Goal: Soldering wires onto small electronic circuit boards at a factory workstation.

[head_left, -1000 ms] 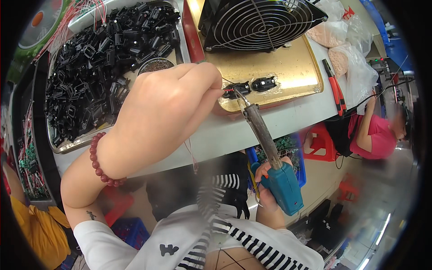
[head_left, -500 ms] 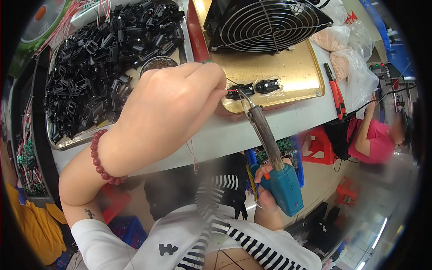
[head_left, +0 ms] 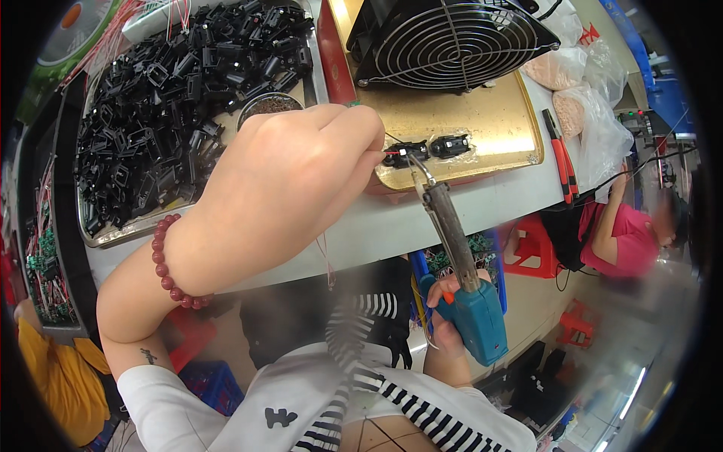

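Observation:
My left hand (head_left: 279,173) reaches over the gold metal plate with thumb and index finger pinched on a thin red wire (head_left: 392,154). The wire's end lies against a small black plastic housing (head_left: 416,151). Another black housing (head_left: 450,145) sits just right of it on the plate. My right hand (head_left: 447,335), partly hidden, is wrapped round the teal handle of a soldering gun (head_left: 483,320). Its metal barrel slants up to the plate, and the bent tip is at the first housing, beside the wire end. Whether the tip touches is too small to tell.
A black fan (head_left: 452,49) with a wire guard stands on the gold plate (head_left: 504,151). At left, a metal tray (head_left: 113,239) holds a heap of black housings and a small round tin (head_left: 269,102). Red-handled pliers (head_left: 562,162) and plastic bags (head_left: 595,113) lie right.
The soldering gun's tip has shifted slightly right and toward me on the housing. My left hand keeps its pinch on the wire with little movement.

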Available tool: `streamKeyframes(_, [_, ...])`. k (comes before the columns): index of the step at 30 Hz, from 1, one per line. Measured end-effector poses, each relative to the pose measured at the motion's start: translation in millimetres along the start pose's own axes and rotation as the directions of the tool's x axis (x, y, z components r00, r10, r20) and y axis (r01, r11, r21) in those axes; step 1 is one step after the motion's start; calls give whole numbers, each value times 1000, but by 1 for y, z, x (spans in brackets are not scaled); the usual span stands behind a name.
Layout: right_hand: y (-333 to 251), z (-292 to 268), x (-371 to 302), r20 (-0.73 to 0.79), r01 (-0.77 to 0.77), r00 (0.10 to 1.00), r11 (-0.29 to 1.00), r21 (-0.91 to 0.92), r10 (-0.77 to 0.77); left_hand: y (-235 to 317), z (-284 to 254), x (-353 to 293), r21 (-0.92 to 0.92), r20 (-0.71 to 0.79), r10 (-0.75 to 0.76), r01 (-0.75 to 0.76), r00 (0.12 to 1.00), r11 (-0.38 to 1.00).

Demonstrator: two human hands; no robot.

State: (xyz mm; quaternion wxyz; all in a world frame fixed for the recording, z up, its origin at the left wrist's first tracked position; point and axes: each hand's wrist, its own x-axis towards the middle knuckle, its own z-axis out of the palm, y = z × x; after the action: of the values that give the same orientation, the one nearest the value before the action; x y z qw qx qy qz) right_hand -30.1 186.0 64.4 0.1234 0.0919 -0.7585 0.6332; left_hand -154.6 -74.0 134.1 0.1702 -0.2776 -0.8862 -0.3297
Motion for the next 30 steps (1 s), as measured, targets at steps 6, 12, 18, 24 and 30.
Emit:
streamKeyframes(6, [2,-1,0,23,9,1000,998,-55,-8,0,0,0,-11,-3,3,-3,1000,1000])
streamKeyframes(12, [3,1,-1,0,-24,1000,999,-34,24,0,1,1,-11,-1,1,-1,1000,1000])
streamKeyframes(18, [3,0,-2,10,1,1000,997,-77,-1,0,0,0,9,1,4,-4,1000,1000])
streamKeyframes(24, [3,0,-2,11,6,1000,996,-94,-5,-1,1,1,11,-1,15,-15,1000,1000])
streamKeyframes(30, [-1,2,2,13,23,1000,996,-88,-22,-1,2,0,18,-8,24,-24,1000,1000])
